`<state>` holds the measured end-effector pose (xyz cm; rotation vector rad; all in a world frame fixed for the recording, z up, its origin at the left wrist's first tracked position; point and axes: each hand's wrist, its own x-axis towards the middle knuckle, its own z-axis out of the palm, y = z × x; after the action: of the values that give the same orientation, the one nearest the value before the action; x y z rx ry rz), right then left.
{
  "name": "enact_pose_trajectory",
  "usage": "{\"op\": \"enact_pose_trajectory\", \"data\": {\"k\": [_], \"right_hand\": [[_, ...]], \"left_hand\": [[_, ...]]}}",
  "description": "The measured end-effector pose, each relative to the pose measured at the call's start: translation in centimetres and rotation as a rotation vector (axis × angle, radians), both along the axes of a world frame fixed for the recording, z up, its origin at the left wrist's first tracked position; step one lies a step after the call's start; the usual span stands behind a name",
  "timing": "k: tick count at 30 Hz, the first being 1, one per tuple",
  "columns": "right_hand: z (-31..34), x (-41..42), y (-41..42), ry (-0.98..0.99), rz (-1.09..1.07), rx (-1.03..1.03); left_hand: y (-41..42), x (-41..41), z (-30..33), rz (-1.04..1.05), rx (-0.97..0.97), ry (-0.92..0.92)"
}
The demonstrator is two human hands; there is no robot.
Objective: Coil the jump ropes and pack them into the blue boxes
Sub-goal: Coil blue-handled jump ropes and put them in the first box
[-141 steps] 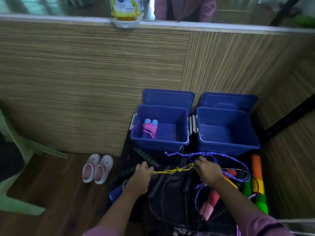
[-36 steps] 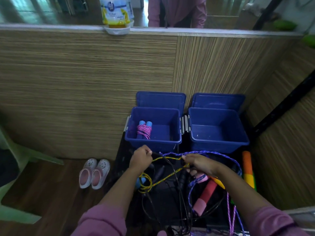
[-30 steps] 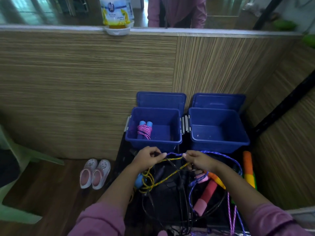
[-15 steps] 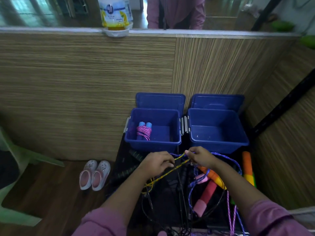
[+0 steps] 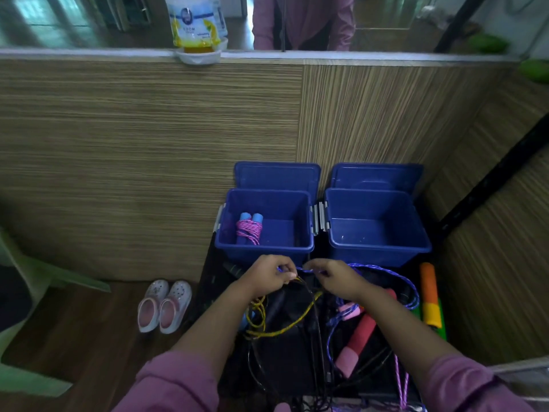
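Observation:
Two open blue boxes stand against the wooden wall. The left box holds a coiled pink rope with blue handles. The right box has nothing in it. Just in front of them, my left hand pinches the yellow rope, whose loops hang below it. My right hand pinches the same rope close beside the left hand. A blue-purple rope runs under my fingers and arcs to the right. Black ropes tangle underneath.
Pink foam handles and an orange-yellow-green handle lie on the dark stand at the right. A pair of small pink shoes sits on the wooden floor at the left. A green chair stands far left. A bottle rests on the ledge.
My hands have come together in front of the left box and moved up towards it. The yellow rope between them has shortened, with more loops hanging under my left hand.

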<state>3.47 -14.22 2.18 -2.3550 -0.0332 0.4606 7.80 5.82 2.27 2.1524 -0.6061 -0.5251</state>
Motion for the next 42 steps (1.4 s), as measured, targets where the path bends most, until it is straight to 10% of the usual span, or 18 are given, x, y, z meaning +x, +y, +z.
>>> {"op": "enact_pose_trajectory", "data": {"k": [4,15,24,29,42], "right_hand": [[0.6,0.0,1.8,0.163,-0.048,0.372],[0.6,-0.7,0.8,0.217,0.018,0.378],[1.3,-0.9,-1.5,0.134,-0.021,0.28],[0.8,0.7,-1.8,0.065,0.039,-0.157],[-1.2,-2.2,3.0,-0.797,-0.055,-0.471]], "left_hand": [[0.0,0.1,0.2,0.062,-0.022,0.025],[0.6,0.9,0.5,0.279,0.214,-0.135],[3.2,2.3,-0.2,0.361,0.222,-0.096],[3.0,1.6,-0.3,0.382,0.046,-0.028],[2.8,1.3,0.3,0.411,0.008,-0.115]]}}
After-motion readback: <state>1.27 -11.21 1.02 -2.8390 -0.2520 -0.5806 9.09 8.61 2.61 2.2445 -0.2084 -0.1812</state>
